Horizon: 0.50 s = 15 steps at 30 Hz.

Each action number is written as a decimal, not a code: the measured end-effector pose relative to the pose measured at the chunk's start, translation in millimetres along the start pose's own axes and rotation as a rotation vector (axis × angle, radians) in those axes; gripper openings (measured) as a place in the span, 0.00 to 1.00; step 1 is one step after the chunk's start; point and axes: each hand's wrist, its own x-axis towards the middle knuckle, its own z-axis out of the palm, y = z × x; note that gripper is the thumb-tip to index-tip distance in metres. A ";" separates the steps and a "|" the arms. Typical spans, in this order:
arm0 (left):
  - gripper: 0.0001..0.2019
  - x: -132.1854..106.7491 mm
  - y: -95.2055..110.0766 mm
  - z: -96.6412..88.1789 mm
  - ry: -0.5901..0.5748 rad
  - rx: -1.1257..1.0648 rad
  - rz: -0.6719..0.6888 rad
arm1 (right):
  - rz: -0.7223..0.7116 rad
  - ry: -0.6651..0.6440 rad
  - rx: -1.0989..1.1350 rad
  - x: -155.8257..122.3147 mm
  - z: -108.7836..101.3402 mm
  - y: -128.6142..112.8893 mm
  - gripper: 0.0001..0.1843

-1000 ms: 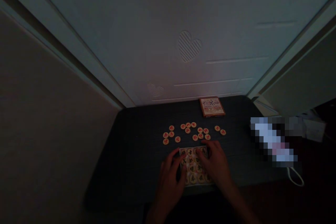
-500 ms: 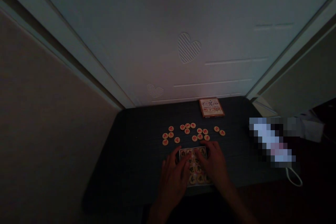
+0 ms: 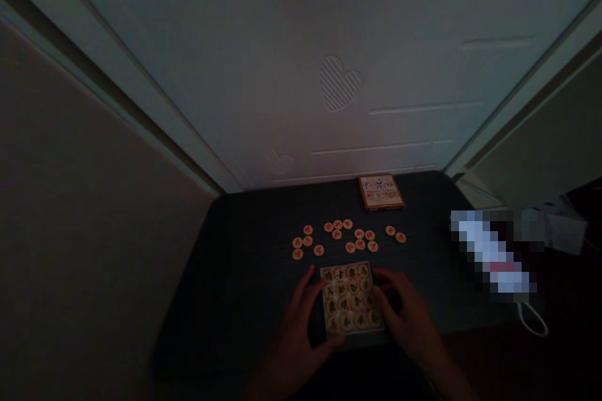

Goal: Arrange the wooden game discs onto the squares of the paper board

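Observation:
A shallow square box [image 3: 323,314] with a pale rim lies near the table's front edge, filled with rows of Chinese chess pieces [image 3: 347,304] bearing dark characters. My left hand [image 3: 298,322] grips the box at its left side, fingers along that edge and thumb at the near edge. On the other side, my right hand [image 3: 407,310] holds the right edge, its thumb against the rim and its fingers curled behind. Beyond the box, several loose Chinese chess pieces [image 3: 360,244] with red characters lie scattered on the dark table.
A square box lid [image 3: 382,192] with printed artwork lies at the back of the dark table [image 3: 244,250]. Behind it rises a pale panel [image 3: 282,75] with embossed hearts. At the right are a blurred-out bright object [image 3: 493,257] and a white cord loop [image 3: 533,321].
Both my hands have drawn apart from above the pieces to the box's sides, uncovering the rows inside. The loose red pieces have stayed in place.

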 end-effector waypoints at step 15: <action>0.32 -10.7 -5.1 14.1 0.076 -0.001 0.018 | 0.001 -0.172 -0.021 -16.6 -3.7 2.2 0.27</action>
